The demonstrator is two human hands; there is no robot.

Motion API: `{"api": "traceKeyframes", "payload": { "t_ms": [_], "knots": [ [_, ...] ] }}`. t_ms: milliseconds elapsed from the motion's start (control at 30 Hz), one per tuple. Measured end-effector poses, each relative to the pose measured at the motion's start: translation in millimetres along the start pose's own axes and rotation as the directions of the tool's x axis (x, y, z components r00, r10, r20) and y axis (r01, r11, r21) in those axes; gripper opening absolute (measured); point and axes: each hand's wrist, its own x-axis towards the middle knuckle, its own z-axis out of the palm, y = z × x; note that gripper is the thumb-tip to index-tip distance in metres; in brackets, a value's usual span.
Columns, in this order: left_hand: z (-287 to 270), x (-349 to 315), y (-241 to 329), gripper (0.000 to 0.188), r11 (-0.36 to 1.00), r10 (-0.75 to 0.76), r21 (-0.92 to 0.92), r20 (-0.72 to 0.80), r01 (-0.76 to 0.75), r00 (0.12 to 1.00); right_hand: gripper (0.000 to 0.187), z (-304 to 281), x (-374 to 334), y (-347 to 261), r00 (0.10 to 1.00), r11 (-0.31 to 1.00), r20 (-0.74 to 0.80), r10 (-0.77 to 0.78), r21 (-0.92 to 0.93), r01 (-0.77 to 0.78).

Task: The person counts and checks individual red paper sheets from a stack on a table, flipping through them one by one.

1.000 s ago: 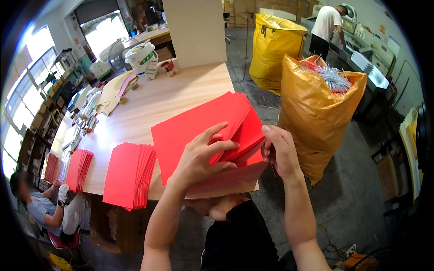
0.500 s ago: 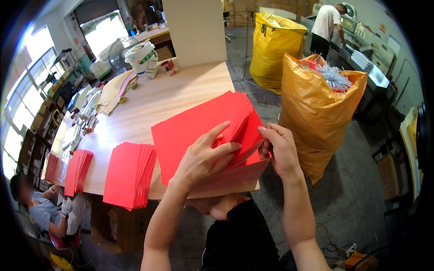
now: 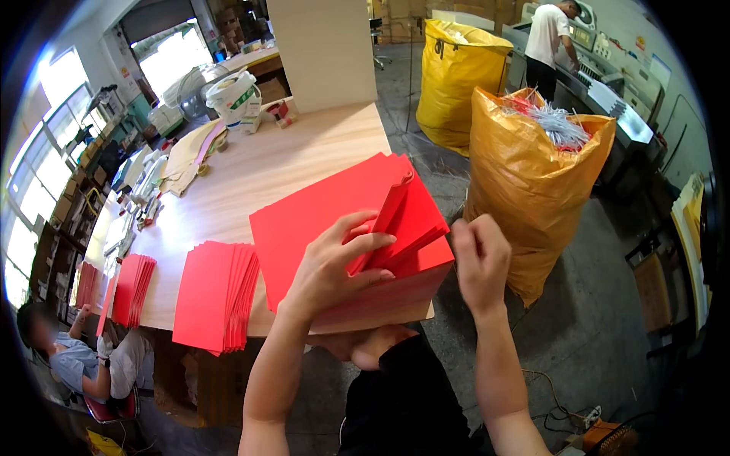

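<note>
A thick stack of red sheets (image 3: 312, 205) lies at the near right corner of the table. My left hand (image 3: 334, 262) rests on it, fingers partly spread and thumb toward me, holding back a folded-over bunch of red sheets (image 3: 397, 201). Under the bend, sheet corners stick up toward the right. Just off the stack's right side is my right hand (image 3: 483, 262), slightly blurred, its fingers curled in; whether anything small is in them is hidden. A fanned pile of red sheets (image 3: 213, 296) lies to the left of the stack.
Farther left sit more red piles (image 3: 135, 289), where a seated person (image 3: 76, 365) holds a red sheet. A white bucket (image 3: 234, 99) and tape rolls stand at the back. Right of the table are an orange sack (image 3: 540, 182) of paper strips and a yellow sack (image 3: 460, 91). Another person (image 3: 549, 45) works behind.
My right hand has let go of the sheet edges and moved slightly right, fingers curled. The bunch under my left hand now bends back farther. The seated person's red sheet has come into view.
</note>
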Motion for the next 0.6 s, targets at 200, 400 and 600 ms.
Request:
{"api": "traceKeyframes", "payload": {
  "t_ms": [200, 400, 600],
  "knots": [
    [-1.7, 0.5, 8.4, 0.065, 0.955, 0.093, 0.267, 0.129, -0.125, 0.987, 0.045, 1.5, -16.8, 1.8, 0.763, 0.930, 0.562, -0.320, 0.033, 0.366],
    [4.1, 1.5, 6.5, 0.088, 0.966, 0.073, 0.235, 0.145, -0.106, 0.987, 0.050, 0.2, -15.9, 8.7, 0.737, 0.936, 0.606, -0.299, 0.035, 0.351],
    [8.3, 4.4, 3.1, 0.090, 0.969, -0.023, 0.247, 0.107, -0.004, 0.994, 0.040, -1.3, -11.8, 4.6, 0.770, 0.966, 0.591, -0.240, 0.063, 0.252]
  ]
}}
